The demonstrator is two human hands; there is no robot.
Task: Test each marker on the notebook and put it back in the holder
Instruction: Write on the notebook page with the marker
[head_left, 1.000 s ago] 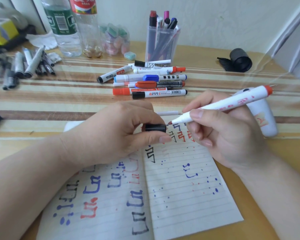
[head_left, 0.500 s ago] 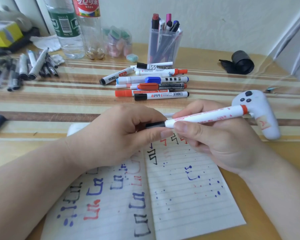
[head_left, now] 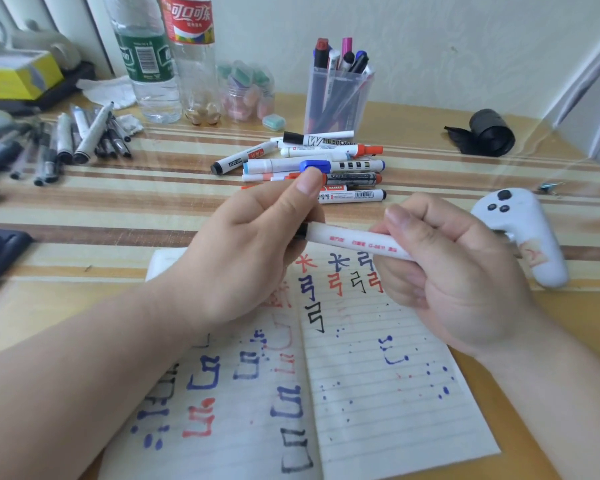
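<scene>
Marker [head_left: 357, 242] in both hands [head_left: 253, 251] [head_left: 458, 271] (over notebook [head_left: 378, 393])

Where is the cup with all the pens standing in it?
Head view: the clear holder stands at the back of the table, slightly right of centre, just behind the loose markers.

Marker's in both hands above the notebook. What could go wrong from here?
1. The left hand hides the cap end of the marker; the cap may be half-seated and pop off.
2. The holder looks crowded and stands behind loose markers; reaching over might scatter them or tip it.
</scene>
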